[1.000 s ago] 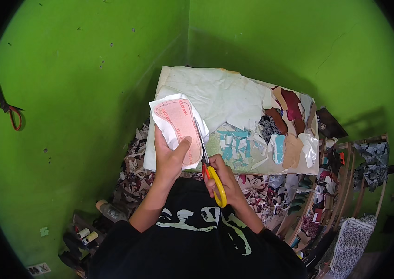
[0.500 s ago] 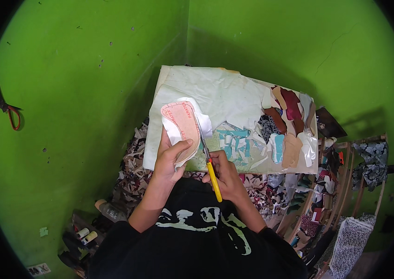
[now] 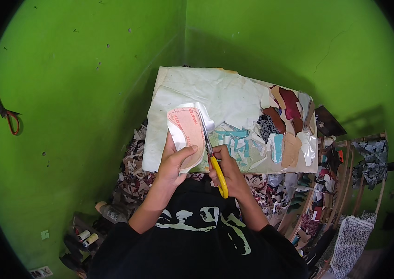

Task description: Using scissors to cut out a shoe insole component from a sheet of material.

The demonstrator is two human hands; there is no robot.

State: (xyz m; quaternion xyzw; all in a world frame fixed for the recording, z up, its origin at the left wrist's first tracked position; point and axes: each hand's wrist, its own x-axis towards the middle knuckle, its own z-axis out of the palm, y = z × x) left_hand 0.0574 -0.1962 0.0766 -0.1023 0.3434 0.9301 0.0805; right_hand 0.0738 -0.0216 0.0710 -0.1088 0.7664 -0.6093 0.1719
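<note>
My left hand (image 3: 174, 163) pinches a pink insole-shaped piece (image 3: 190, 128) with red print, its thumb lying on top. White sheet material (image 3: 207, 120) lies under the pink piece and sticks out past its edges. In my right hand (image 3: 228, 169) is a pair of scissors (image 3: 217, 173) with yellow handles, the fingers wrapped around them. The blades point away from me along the right edge of the pink piece, against the white material. Both hands are above the near edge of a work board (image 3: 152, 151).
On the board lie a large white sheet (image 3: 215, 88), teal-and-white scraps (image 3: 235, 142) and several cut pieces (image 3: 291, 149). Scraps heap up below (image 3: 134, 156). Red-handled scissors (image 3: 2, 111) hang on the green wall at left. A wooden rack (image 3: 345, 181) stands at right.
Both hands, the pink piece and the scissors have shifted slightly right. The yellow handles have swung a little to the right, and the white flap beside the blades has moved.
</note>
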